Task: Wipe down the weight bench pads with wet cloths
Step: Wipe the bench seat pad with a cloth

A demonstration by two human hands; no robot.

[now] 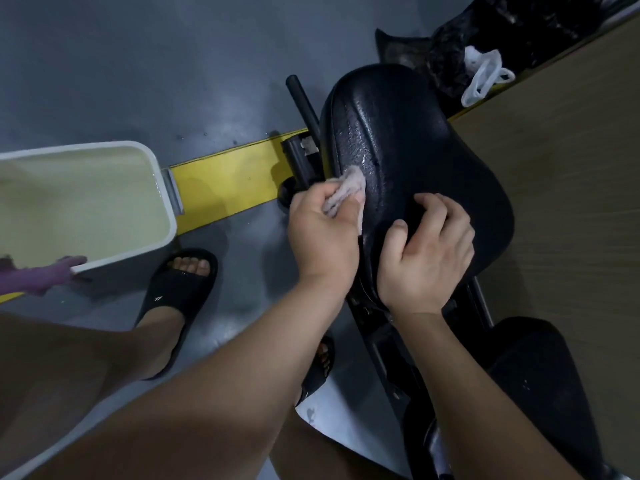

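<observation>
While the left hand (322, 233) clamps the cloth (348, 188) against the pad (415, 140), the right hand (427, 258) rests there, grip seemingly loose.

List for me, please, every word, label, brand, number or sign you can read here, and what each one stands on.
No text here can be read.
On the black sandal: a small white logo mark, a shape rather than letters.
On the bench frame: a pale sticker, too small and blurred to read.
On the bench pad, the cloth and the white bin: no print visible.
</observation>
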